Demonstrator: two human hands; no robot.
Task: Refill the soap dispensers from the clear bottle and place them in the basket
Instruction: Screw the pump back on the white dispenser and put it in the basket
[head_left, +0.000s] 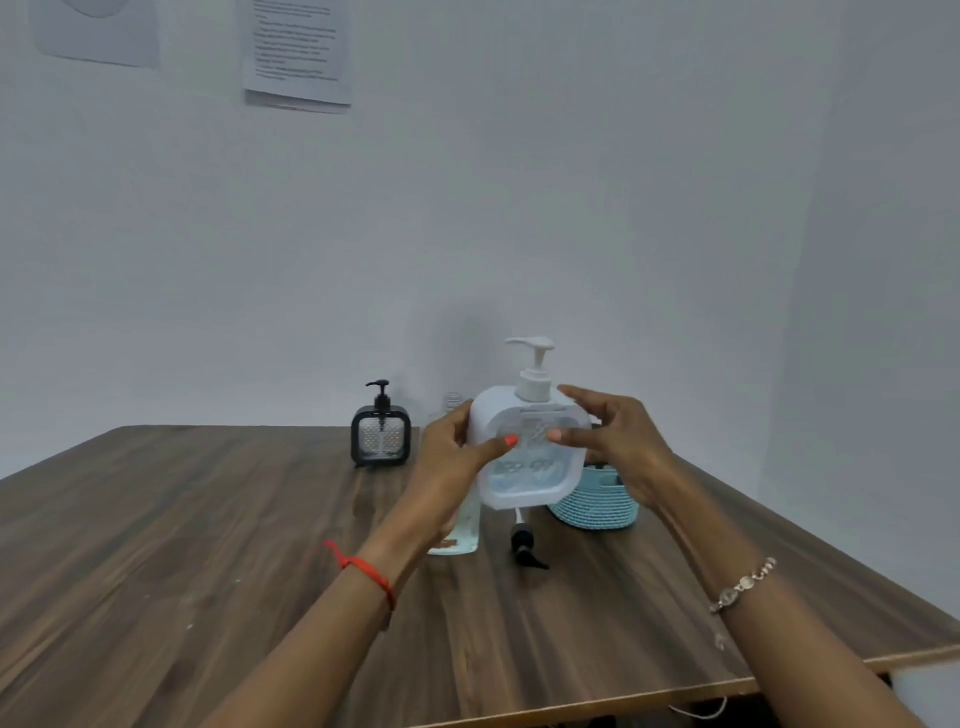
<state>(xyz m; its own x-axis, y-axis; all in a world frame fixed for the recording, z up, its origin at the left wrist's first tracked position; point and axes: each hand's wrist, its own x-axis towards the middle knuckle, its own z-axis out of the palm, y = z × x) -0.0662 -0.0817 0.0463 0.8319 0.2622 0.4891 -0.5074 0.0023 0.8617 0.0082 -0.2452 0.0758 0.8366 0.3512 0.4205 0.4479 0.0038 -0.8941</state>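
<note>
While the white soap dispenser (530, 457) is held up off the table (208, 545), both hands are on it: the left hand (449, 467) grips its left edge, thumb laid across the front face and the other fingers hidden behind the body; the right hand (615, 447) grips the right edge, thumb on the front face, forefinger reaching over the top corner close to the pump collar. The dispenser is nearly upright, its front towards the camera, with the white pump seated on top and the spout pointing left. The lower part of its front window looks pale blue; fill level cannot be read exactly. The clear bottle (465, 530) stands on the table directly behind the left hand and is mostly hidden by it; its open neck shows above the hand, and its base shows below, holding a pale blue liquid. A black pump head (522, 543) lies on its side on the table just right of the bottle base, below the held dispenser. The light blue woven basket (597, 506) sits on the table behind and below the right hand, partly covered by the dispenser and the hand; its contents cannot be made out. A black soap dispenser (381, 434) with its pump fitted stands upright farther back on the left, near the wall (571, 208), apart from the other items. Left wrist: red thread (363, 569). Right wrist: beaded bracelet (743, 584). Printed sheets (296, 52) are fixed to the wall at upper left.
</note>
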